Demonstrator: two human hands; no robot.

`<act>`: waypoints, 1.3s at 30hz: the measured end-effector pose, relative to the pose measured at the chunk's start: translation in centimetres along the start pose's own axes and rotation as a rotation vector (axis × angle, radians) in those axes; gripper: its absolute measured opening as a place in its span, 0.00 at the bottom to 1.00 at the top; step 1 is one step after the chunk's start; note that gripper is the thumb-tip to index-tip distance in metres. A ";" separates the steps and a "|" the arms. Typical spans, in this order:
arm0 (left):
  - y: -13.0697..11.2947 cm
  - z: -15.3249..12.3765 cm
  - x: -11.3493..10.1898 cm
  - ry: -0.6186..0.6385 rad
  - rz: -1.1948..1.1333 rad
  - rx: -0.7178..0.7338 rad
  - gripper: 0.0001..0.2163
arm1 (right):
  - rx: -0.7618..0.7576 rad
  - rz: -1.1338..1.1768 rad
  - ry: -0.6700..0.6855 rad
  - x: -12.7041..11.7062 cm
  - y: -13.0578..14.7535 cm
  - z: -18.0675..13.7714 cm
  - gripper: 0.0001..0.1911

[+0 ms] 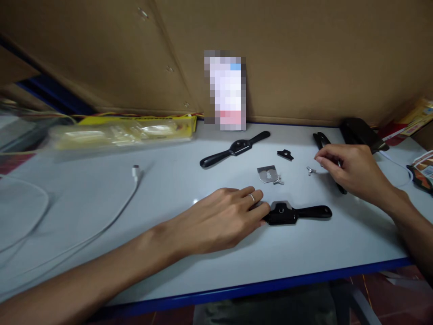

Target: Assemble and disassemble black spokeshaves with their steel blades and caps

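My left hand (233,216), a ring on one finger, is closed round the left handle of a black spokeshave (282,215) lying on the table. Thumb and fingertips of my right hand (348,171) are pinched together above the table; whatever they may hold is too small to make out. Just left of those fingertips lies a silver thumbscrew (310,170). Between my hands are a metal blade (266,174), another thumbscrew (278,181) touching its edge, and a small black cap plate (285,155). A long black tool (342,187) lies partly hidden under my right hand.
A second spokeshave body (239,146) lies farther back, before a blurred upright screen (228,90) against the cardboard wall. Clear plastic packaging (122,133) and a white cable (125,207) are at left. A black case (363,135) stands at back right.
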State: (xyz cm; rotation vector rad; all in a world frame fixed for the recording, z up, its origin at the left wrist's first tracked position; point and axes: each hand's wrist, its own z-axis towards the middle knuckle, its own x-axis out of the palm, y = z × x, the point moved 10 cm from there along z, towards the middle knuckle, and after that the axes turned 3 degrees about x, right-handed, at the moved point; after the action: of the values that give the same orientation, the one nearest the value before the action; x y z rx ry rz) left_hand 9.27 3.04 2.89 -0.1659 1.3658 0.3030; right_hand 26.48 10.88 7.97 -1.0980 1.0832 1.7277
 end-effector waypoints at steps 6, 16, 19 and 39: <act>0.1 -0.1 0.3 0.020 0.005 -0.003 0.08 | -0.143 -0.145 0.187 2.5 0.0 -0.3 0.14; 0.0 0.0 0.1 0.020 0.013 0.001 0.08 | -0.212 -0.418 0.283 5.5 1.2 -1.1 0.13; 0.0 0.0 0.1 0.021 0.009 0.003 0.08 | -0.241 -0.414 0.269 5.3 1.2 -1.2 0.11; -0.3 -0.1 -0.2 -0.005 0.051 0.040 0.06 | -0.134 0.317 0.227 2.7 4.2 -1.7 0.08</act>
State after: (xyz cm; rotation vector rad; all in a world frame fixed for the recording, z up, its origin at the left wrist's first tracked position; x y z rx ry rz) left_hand 9.23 2.67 3.09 -0.0974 1.3714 0.3186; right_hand 22.20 8.42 6.01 -1.2836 1.3569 1.9810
